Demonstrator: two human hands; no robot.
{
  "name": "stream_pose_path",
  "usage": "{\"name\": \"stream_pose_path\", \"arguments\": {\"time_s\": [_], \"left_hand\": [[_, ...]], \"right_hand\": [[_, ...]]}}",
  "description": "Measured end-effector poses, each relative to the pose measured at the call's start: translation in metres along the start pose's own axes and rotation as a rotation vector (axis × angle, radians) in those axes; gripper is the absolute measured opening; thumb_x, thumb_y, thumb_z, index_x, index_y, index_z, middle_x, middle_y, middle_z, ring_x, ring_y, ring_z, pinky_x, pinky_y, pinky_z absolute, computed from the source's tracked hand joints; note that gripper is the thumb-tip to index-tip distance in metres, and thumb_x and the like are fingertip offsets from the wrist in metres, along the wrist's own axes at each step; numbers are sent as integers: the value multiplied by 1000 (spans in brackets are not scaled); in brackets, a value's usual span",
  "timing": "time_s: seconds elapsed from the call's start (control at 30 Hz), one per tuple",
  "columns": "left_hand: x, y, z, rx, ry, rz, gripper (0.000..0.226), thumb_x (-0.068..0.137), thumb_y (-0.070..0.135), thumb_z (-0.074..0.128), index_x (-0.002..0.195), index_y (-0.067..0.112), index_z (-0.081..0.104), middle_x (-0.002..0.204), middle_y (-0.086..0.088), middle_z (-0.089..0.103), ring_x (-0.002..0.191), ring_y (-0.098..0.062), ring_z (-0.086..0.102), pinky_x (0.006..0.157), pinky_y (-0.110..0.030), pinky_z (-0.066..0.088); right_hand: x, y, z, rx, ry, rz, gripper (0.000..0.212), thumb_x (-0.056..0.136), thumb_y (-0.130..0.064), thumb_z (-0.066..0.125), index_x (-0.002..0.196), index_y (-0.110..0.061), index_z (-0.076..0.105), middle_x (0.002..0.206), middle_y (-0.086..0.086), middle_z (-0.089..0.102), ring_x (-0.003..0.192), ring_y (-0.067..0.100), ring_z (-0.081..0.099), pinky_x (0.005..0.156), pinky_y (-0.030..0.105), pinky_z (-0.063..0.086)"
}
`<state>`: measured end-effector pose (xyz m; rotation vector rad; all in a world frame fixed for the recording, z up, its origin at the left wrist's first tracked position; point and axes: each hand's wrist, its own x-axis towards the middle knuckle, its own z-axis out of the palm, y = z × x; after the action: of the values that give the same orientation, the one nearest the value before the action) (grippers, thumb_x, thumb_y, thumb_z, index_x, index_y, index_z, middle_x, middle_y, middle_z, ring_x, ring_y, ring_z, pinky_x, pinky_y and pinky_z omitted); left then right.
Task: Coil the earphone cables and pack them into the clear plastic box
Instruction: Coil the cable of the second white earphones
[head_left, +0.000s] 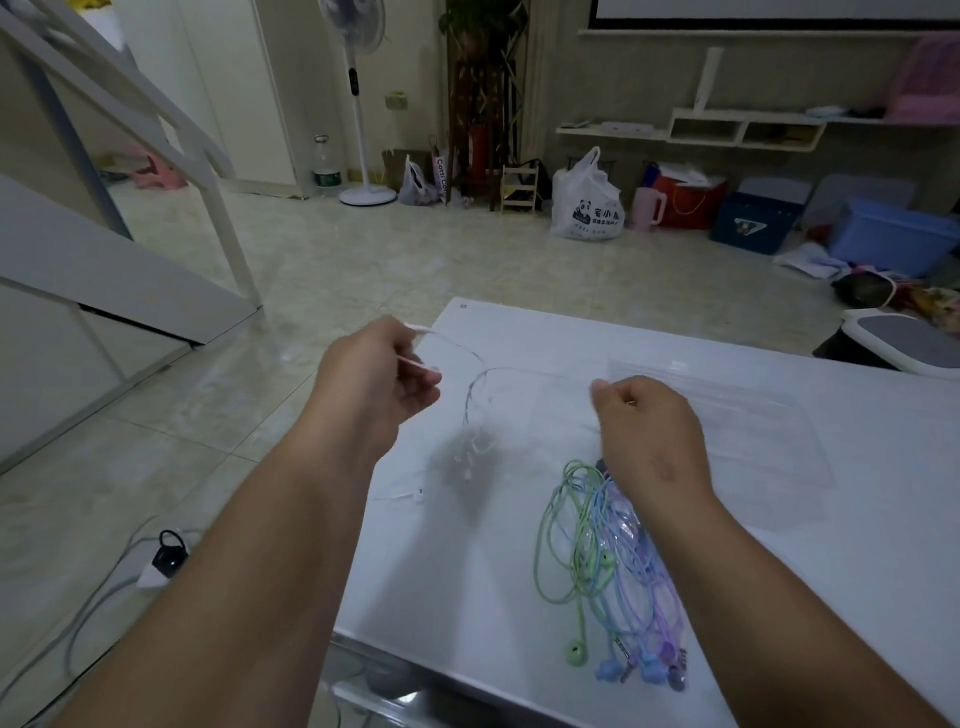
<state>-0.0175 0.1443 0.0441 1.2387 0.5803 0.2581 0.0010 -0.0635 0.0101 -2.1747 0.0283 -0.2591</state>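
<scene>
Over white table (441, 571), left hand (374, 376) and right hand (647, 431) hover, fingers (423, 384) pinching white earphone cable (498, 370).

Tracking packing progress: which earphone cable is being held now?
The white cable, pinched by the left hand; the green, blue and purple cables lie bundled on the table.
</scene>
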Motion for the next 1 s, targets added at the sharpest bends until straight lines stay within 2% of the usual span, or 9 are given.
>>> {"name": "stream_pose_path", "arguments": {"time_s": [0.17,0.3,0.4,0.5,0.57,0.7,0.8,0.87,1.0], "left_hand": [[7,-4,-7,-469,12,-212,30,90,17,43,61,17,37,48,2,33,36,-13,36,45,-19,38],[10,0,-11,-764,7,-215,31,93,14,40,62,15,35,55,1,33,44,-14,39,51,-25,43],[8,1,-13,-553,-2,-196,24,93,13,45,69,13,44,48,5,23,34,-8,21,33,-15,20],[4,-2,-7,-171,6,-100,13,92,10,52,96,16,63,51,5,25,36,-8,19,35,-14,15],[4,-4,-4,19,21,-29,18,92,13,54,105,18,65,55,4,29,37,-9,20,37,-15,18],[8,-8,-7,324,120,148,17,90,25,60,83,11,65,57,0,36,41,-15,30,44,-22,27],[9,-13,-12,674,161,356,14,84,26,69,93,17,63,69,0,57,54,-19,52,53,-26,38],[13,-17,-15,970,168,376,27,84,25,70,109,20,64,93,-4,67,81,-25,64,65,-29,47],[17,-25,-12,1415,77,308,22,88,32,65,82,11,67,86,-8,68,84,-28,63,67,-28,41]], "right_hand": [[2,-4,6,434,257,321,30,94,-42,41,73,-22,51,66,-4,59,71,28,58,80,43,46],[2,-12,-2,817,191,463,18,92,-18,43,77,-18,53,53,-5,64,54,17,50,59,31,41],[4,-12,-7,1276,108,552,15,96,-10,43,82,-9,49,61,8,66,54,18,53,58,29,54],[5,-10,-6,1441,36,587,17,94,-5,41,78,-12,43,51,1,38,44,14,35,50,24,50],[4,-11,-8,1369,-65,579,12,89,-4,39,82,-11,46,51,-2,29,39,10,25,39,18,35],[5,-6,-14,945,-346,495,12,85,-5,48,90,-4,58,65,1,38,36,6,20,30,16,16],[8,0,-21,370,-455,299,23,84,-28,73,95,-9,69,61,6,47,40,12,27,36,19,23],[7,2,-23,4,-508,158,25,78,-41,78,85,-18,74,65,13,62,41,17,37,40,22,32],[10,5,-21,-138,-501,121,29,90,-32,66,73,-9,65,67,9,60,48,19,47,48,26,44]]}}
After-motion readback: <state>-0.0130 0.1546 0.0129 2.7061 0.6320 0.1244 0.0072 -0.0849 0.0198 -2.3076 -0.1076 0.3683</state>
